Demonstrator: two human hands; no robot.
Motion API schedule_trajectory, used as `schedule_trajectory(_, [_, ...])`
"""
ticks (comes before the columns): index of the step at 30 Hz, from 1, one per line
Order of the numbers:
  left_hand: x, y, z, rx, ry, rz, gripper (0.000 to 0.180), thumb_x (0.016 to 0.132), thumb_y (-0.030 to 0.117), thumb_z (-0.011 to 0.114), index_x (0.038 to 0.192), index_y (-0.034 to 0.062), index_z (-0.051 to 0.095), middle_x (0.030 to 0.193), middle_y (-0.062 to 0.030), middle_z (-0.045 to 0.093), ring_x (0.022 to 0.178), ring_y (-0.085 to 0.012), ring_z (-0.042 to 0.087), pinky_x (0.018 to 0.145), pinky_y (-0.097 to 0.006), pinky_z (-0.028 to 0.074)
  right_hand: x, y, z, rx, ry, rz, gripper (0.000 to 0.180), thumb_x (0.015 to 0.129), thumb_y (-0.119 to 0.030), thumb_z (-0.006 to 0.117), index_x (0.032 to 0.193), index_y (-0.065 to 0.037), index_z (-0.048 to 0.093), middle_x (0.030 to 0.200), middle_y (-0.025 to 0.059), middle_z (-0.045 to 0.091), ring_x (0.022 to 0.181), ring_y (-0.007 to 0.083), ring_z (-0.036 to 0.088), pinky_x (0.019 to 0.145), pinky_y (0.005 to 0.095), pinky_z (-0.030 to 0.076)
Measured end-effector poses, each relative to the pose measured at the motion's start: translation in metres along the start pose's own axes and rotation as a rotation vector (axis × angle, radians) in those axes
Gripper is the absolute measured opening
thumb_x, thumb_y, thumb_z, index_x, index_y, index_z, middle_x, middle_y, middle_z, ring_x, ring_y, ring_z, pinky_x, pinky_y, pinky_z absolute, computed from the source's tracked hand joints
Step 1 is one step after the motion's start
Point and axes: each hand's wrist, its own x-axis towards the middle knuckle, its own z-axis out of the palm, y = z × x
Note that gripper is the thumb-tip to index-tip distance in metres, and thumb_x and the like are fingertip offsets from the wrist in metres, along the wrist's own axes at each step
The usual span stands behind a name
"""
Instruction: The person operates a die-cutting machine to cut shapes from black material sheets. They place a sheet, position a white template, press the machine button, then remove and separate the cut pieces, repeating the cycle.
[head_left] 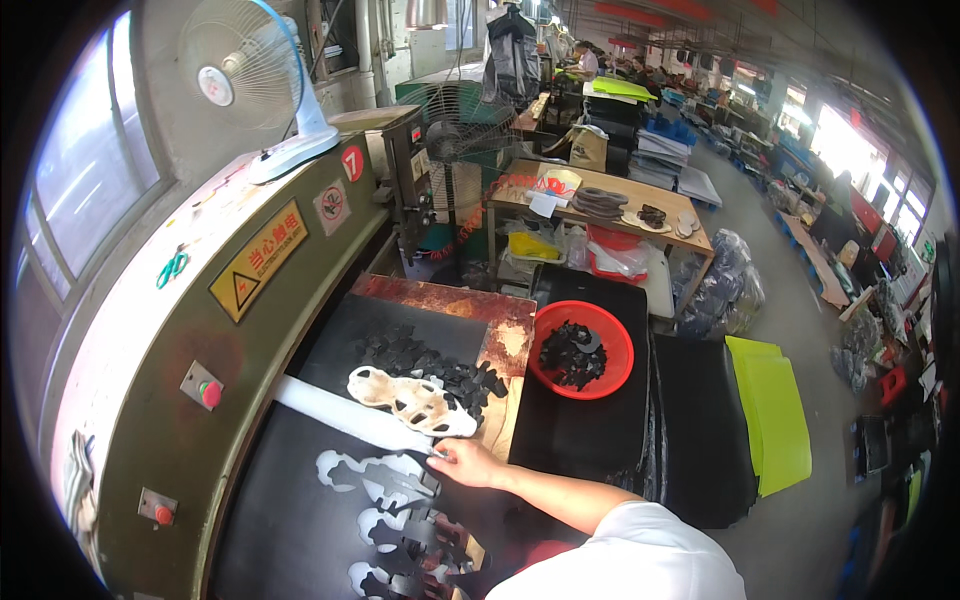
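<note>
My right hand (464, 464) reaches in from the lower right, its fingers closed at the right end of a white strip (350, 415). What lies between the fingertips is too small to tell. Just beyond the hand rests a cream, shoe-shaped frame with several openings (385, 388). Loose black cut pieces (405, 352) are scattered behind it. On the near side of the strip, grey curved shapes (395, 480) show along the edge of a black sheet (285, 500). My left hand is out of the picture.
A green machine beam (190, 350) with push buttons (209, 394) runs along the left, bearing a fan (300, 130) and green-handled scissors (172, 270). To the right stand a red basin (620, 345) of black pieces and yellow-green sheets (770, 415). A wooden table (690, 238) stands farther back.
</note>
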Motion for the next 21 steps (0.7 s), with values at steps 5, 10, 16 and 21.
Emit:
schedule_trajectory(5, [0.016, 0.034, 0.009, 0.149, 0.154, -0.045, 0.043, 0.092, 0.024, 0.056, 0.123, -0.0054, 0.053, 0.122, -0.0208, 0.054, 0.111, -0.0293, 0.051, 0.097, -0.037, 0.039, 0.012, 0.01, -0.02, -0.014, -0.046, -0.116, 0.025, 0.086, -0.03, 0.066, 0.091, -0.006, 0.064, 0.063, 0.0081, 0.059, 0.059, 0.0174, 0.058, 0.055, 0.0322, 0.046])
schedule_trajectory(10, [0.022, 0.041, 0.012, 0.226, 0.256, -0.106, 0.043, 0.091, 0.024, 0.055, 0.124, -0.0052, 0.052, 0.124, -0.0223, 0.054, 0.113, -0.031, 0.051, 0.099, -0.038, 0.038, 0.012, 0.025, -0.025, -0.284, 0.18, -0.326, 0.017, 0.083, -0.023, 0.066, 0.079, -0.008, 0.061, 0.065, 0.0114, 0.063, 0.054, 0.0312, 0.062, 0.046, 0.0396, 0.048])
schedule_trajectory(16, [0.015, 0.038, 0.011, 0.28, 0.375, -0.197, 0.044, 0.091, 0.024, 0.054, 0.125, -0.005, 0.052, 0.126, -0.024, 0.052, 0.116, -0.033, 0.05, 0.101, -0.039, 0.037, 0.029, 0.028, -0.051, -0.446, 0.41, -0.467, 0.023, 0.075, -0.027, 0.072, 0.084, -0.008, 0.063, 0.07, 0.007, 0.058, 0.055, 0.0284, 0.061, 0.049, 0.0382, 0.05])
schedule_trajectory(21, [0.014, 0.038, 0.009, 0.324, 0.456, -0.252, 0.045, 0.091, 0.024, 0.054, 0.126, -0.0048, 0.052, 0.128, -0.0255, 0.051, 0.118, -0.0347, 0.05, 0.103, -0.04, 0.037, 0.056, 0.034, -0.071, -0.484, -0.004, -0.255, 0.079, 0.067, -0.041, 0.077, 0.132, -0.007, 0.047, 0.131, 0.0263, 0.041, 0.128, 0.0463, 0.032, 0.099, 0.0525, 0.04])
